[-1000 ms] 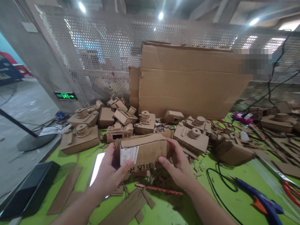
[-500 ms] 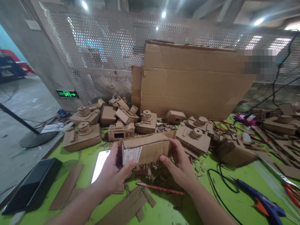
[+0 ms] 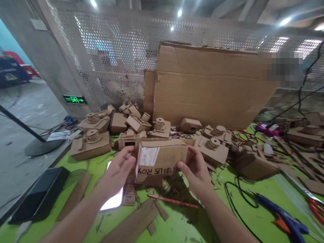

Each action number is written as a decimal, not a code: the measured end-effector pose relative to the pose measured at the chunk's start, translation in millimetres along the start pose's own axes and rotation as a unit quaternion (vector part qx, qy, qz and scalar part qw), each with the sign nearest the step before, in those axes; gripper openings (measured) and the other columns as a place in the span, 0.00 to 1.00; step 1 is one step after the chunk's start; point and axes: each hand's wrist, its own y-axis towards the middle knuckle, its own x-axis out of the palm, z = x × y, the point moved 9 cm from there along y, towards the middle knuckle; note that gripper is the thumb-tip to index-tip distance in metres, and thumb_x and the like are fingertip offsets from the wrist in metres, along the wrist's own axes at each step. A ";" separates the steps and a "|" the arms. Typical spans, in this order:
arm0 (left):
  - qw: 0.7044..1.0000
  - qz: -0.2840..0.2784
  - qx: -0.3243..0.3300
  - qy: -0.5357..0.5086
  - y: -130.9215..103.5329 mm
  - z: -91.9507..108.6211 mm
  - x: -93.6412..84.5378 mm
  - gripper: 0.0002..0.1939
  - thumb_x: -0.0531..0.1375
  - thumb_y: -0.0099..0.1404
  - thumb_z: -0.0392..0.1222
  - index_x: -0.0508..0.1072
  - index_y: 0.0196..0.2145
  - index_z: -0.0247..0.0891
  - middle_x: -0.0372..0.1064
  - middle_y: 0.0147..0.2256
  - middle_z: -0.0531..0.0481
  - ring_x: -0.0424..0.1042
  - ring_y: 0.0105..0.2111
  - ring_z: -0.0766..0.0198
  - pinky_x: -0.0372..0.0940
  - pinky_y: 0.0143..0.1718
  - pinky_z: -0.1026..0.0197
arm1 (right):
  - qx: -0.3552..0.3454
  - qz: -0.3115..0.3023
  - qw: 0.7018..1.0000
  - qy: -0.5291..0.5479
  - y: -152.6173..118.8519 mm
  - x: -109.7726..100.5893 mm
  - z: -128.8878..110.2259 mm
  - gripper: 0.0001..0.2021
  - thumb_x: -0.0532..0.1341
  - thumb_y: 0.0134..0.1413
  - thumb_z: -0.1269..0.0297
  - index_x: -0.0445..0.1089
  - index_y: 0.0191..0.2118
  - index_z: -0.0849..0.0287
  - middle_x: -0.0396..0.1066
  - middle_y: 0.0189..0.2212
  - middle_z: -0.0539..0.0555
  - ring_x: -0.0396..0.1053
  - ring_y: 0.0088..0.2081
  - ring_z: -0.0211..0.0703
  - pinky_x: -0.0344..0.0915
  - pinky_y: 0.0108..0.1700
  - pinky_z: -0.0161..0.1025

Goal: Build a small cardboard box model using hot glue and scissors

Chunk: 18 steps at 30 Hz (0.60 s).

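1. Right hand: partly closed on the cardboard box, thumb on the printed face, fingers around the right end. Box lies between the hands.
2. Left hand: loosely open, fingers bent, thumb off the face; fingertips beside the box's left end, contact cannot be told. Risk: one-sided support could let the box swing or slip; a hard right pinch could dent the wall.
3. Phone, below the box's left end: a drop or low left wrist could knock it.
4. Red pencil, nearer the wearer than the box: could roll if brushed.
5. Knobbed cardboard model, just right of the box: knuckles may bump it.
6. Glue gun, well right of the box: forearm snagging its cable could drag it; heat unknown.
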 end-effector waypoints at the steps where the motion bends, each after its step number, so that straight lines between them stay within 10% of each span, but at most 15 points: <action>1: 0.999 -0.005 0.025 0.037 5.3 6.3 -6.8 0.26 0.58 0.68 0.65 0.79 0.45 0.40 0.80 0.39 0.40 0.80 0.40 0.48 0.75 0.41 0.48 | 0.003 0.016 1.000 0.016 1.0 -2.3 0.0 0.25 0.68 0.62 0.52 0.62 0.60 0.47 0.68 0.58 0.58 0.69 0.58 0.52 0.71 0.58 0.50; 5: 0.917 0.075 0.007 0.393 25.6 9.5 -52.8 0.32 0.56 0.66 0.69 0.77 0.50 0.39 0.80 0.37 0.39 0.79 0.38 0.42 0.71 0.41 0.44 | -0.001 0.048 0.998 0.039 3.8 -7.5 -1.3 0.26 0.69 0.60 0.51 0.61 0.59 0.48 0.69 0.59 0.59 0.69 0.59 0.53 0.71 0.59 0.51; 9: 0.819 0.032 -0.128 0.558 27.7 -30.5 -75.9 0.54 0.60 0.56 0.74 0.64 0.68 0.32 0.61 0.66 0.20 0.72 0.53 0.21 0.69 0.46 0.31 | -0.007 0.054 0.998 0.025 4.1 -8.4 -2.9 0.26 0.69 0.60 0.51 0.62 0.59 0.48 0.71 0.58 0.59 0.70 0.59 0.53 0.70 0.59 0.52; 18: 0.802 -0.066 -0.136 0.578 11.7 -62.2 -57.2 0.50 0.57 0.60 0.71 0.63 0.70 0.34 0.51 0.70 0.17 0.73 0.54 0.19 0.65 0.51 0.26 | 0.001 0.056 0.998 0.022 5.0 -7.7 -0.6 0.24 0.69 0.60 0.52 0.63 0.57 0.48 0.71 0.56 0.57 0.70 0.57 0.53 0.70 0.59 0.52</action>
